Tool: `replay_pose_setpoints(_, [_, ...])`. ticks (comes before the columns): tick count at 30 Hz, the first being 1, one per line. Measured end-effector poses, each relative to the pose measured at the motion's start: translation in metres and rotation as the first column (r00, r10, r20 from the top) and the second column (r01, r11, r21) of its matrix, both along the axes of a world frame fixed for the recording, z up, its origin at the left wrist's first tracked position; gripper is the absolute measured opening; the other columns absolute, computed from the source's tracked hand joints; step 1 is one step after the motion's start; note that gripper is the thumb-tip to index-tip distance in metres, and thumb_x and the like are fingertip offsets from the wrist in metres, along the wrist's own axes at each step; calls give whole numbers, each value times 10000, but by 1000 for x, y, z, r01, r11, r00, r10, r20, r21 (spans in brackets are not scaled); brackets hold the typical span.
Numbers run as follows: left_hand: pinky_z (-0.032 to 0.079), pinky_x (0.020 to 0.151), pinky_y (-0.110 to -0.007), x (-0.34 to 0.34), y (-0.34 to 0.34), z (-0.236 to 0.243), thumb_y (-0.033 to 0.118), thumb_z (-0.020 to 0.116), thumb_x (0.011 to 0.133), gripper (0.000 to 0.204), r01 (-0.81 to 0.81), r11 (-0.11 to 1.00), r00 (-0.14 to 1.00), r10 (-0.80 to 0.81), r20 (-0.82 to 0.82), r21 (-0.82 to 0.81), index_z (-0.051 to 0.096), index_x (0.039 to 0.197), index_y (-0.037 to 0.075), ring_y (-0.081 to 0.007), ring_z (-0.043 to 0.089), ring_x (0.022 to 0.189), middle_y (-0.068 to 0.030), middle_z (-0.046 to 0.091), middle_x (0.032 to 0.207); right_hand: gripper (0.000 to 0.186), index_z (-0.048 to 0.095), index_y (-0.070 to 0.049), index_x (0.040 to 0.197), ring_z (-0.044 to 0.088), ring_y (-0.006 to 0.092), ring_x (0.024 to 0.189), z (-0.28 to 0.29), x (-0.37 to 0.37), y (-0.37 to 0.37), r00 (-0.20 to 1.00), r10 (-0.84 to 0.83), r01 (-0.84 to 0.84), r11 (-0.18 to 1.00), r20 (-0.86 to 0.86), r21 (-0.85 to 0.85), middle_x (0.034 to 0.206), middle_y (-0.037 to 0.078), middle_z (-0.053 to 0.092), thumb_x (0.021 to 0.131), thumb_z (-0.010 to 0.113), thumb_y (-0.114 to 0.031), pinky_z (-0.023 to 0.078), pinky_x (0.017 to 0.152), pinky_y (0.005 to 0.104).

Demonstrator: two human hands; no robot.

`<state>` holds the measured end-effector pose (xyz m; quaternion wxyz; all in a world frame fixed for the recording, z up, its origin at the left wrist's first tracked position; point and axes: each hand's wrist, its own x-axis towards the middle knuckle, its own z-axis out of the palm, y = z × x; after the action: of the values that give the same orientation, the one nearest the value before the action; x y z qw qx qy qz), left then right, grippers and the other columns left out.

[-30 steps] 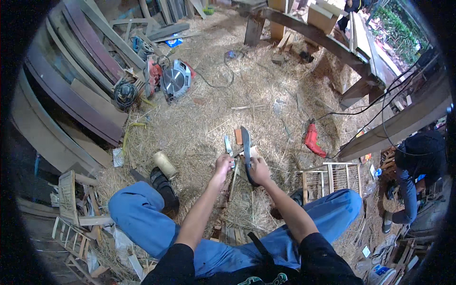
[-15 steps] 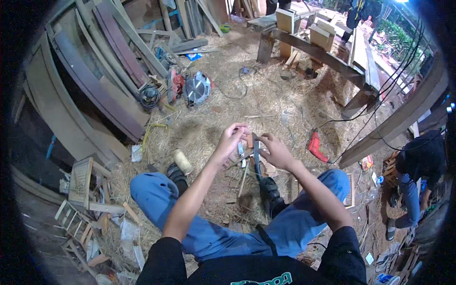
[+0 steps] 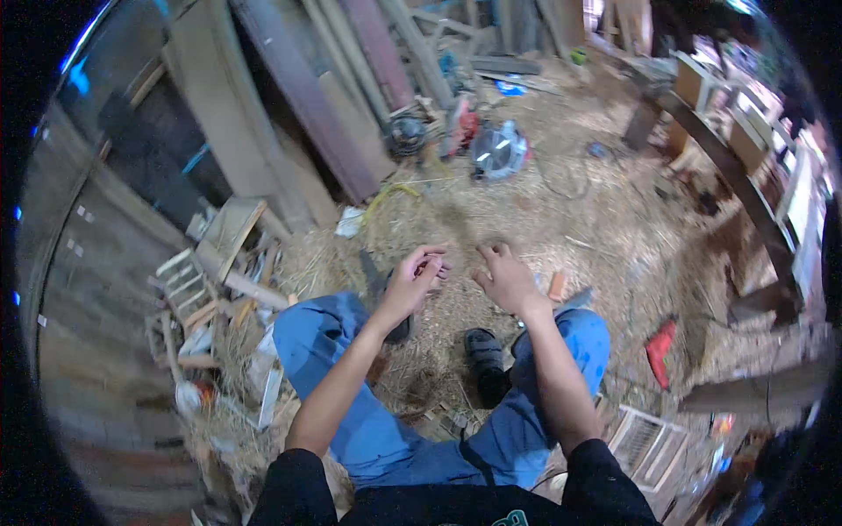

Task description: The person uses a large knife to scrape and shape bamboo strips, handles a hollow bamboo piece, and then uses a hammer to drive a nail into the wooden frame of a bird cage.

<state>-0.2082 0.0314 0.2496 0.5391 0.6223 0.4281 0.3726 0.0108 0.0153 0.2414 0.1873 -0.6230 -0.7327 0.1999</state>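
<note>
Fingers (image 3: 431, 253) of the left hand (image 3: 407, 286), near the centre of the frame: curled inward; cannot tell whether anything is held. Right hand (image 3: 510, 284), right of centre: fingers half bent and spread, grasping nothing visible. Orange block (image 3: 557, 286): on the straw-littered floor (image 3: 605, 223), appearing just right of the right wrist. Shoe (image 3: 485, 355): below the hands. Red drill (image 3: 660, 353): right side of the frame. Circular saw (image 3: 499, 152): upper centre.

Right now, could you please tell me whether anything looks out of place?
A red drill lies on the floor, right of the right hand, loose amid strewn straw-like litter, which looks untidy for a power tool.
</note>
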Motion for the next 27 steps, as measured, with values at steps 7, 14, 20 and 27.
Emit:
replay_pose_setpoints(7, [502, 895, -301, -78, -31, 7, 181, 537, 1031, 301, -389, 921, 919, 387, -73, -6, 552, 1275, 5, -166, 645, 967, -96, 676, 1084, 524, 518, -92, 1362, 582, 405, 1142, 32, -102, 40, 966, 205, -168, 960, -157, 223, 1247, 206, 594, 919, 635, -346, 484, 943, 488])
replay_pose_setpoints(14, [509, 866, -292, -161, -100, 48, 143, 559, 1016, 276, -681, 663, 665, 737, -116, 311, 570, 1248, -5, -129, 637, 963, -85, 675, 1058, 394, 577, -67, 1284, 594, 433, 1084, 46, -200, 26, 778, 481, -427, 877, -404, 222, 1195, 258, 615, 937, 613, -250, 475, 933, 482])
replay_pose_setpoints(20, [493, 893, -296, -248, -230, 61, 35, 538, 976, 259, -866, 318, 353, 935, 21, 385, 567, 1231, 0, -154, 643, 964, -105, 691, 1050, 285, 636, -48, 1194, 611, 388, 1093, 56, -292, -22, 497, 758, -691, 640, -421, 336, 1169, 211, 645, 957, 611, -205, 473, 941, 434])
replay_pose_setpoints(27, [495, 894, -301, -300, -380, 29, 121, 514, 1029, 250, -972, 6, 39, 990, 138, 237, 554, 1236, -13, -156, 643, 982, -101, 700, 1043, 284, 638, -34, 1193, 617, 336, 1123, 55, -397, -131, 363, 783, -842, 507, -505, 181, 1196, 175, 656, 974, 606, -212, 449, 992, 394])
